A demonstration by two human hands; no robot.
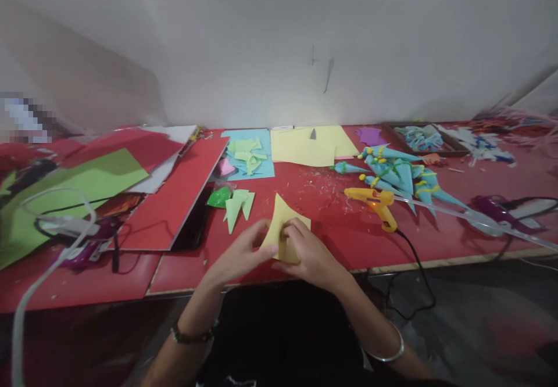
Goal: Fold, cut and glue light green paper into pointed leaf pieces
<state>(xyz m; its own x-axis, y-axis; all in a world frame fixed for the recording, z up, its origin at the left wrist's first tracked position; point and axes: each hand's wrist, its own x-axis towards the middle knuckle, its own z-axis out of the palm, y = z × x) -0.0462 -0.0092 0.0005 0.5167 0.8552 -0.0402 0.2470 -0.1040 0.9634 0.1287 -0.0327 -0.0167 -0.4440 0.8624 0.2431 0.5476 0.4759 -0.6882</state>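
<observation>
Both hands hold a curved yellow foam sheet (278, 224) just above the front edge of the red table. My left hand (250, 247) grips its left side, the thumb pressed on its face. On the other side, my right hand (307, 253) has its fingers curled over the sheet's edge. The sheet bends upward to a point at the top; part of it is hidden by the fingers. Light green cut triangles (235, 208) lie to the left, beside a bright green piece (219, 197). A yellow glue gun (374, 202) rests to the right of my hands.
Blue cones (399, 172) with yellow and green trim are piled at the right, near a brown tray (425, 142) of scraps. Yellow sheets (300, 146) lie at the back. A red board (174, 201) leans at the left. The glue gun's black cord (421, 265) hangs over the edge.
</observation>
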